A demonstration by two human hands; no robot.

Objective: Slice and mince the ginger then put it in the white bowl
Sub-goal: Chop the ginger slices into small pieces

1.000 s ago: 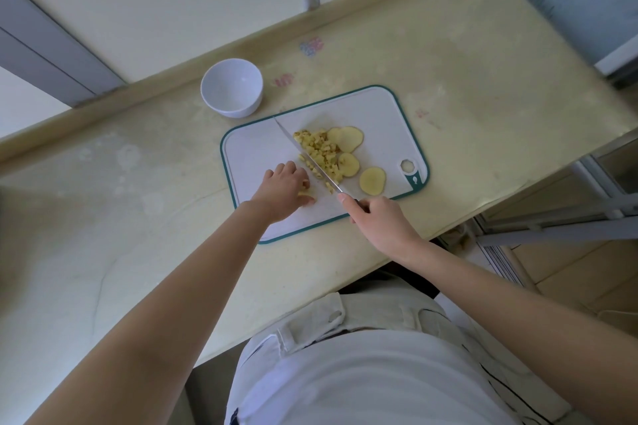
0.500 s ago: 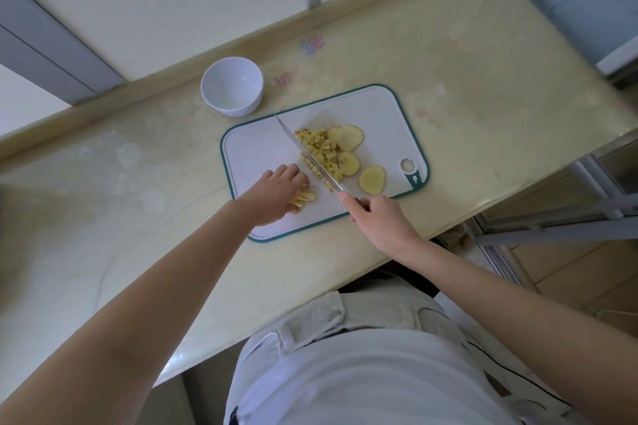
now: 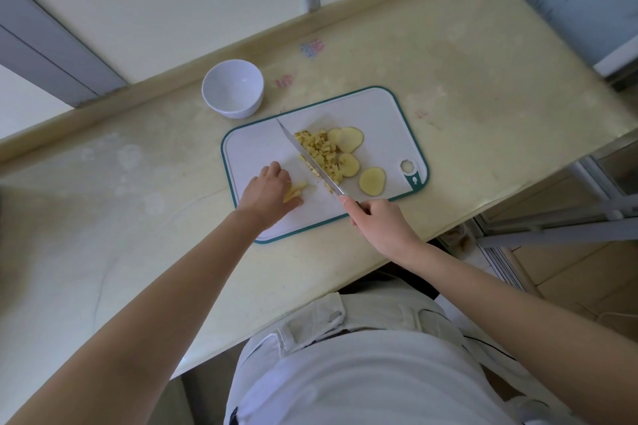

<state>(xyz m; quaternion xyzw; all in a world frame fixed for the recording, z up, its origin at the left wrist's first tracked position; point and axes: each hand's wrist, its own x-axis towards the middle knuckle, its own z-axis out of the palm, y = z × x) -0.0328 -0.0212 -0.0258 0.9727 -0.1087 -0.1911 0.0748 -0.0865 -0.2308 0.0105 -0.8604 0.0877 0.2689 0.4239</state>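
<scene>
White bowl (image 3: 233,88), far left on the tabletop (image 3: 138,217), is empty. Left grip (image 3: 267,195) curls over ginger strips (image 3: 295,191) at the near left of the cutting board (image 3: 255,148). Knife (image 3: 307,157) slants along the minced ginger (image 3: 319,152), with whole slices (image 3: 348,140) to its right. Right grip (image 3: 381,226) is closed round the knife handle. Step: mincing. Next move, probably: carry the blade left, crosswise over the strips.

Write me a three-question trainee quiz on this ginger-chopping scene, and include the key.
1. True or false: the white bowl already holds ginger.
2. Which hand grips the knife? A) left B) right C) both
3. Fill in: the left hand holds the ginger strips down on the ___.

Key: 1 false; 2 B, the right hand; 3 cutting board.
</scene>
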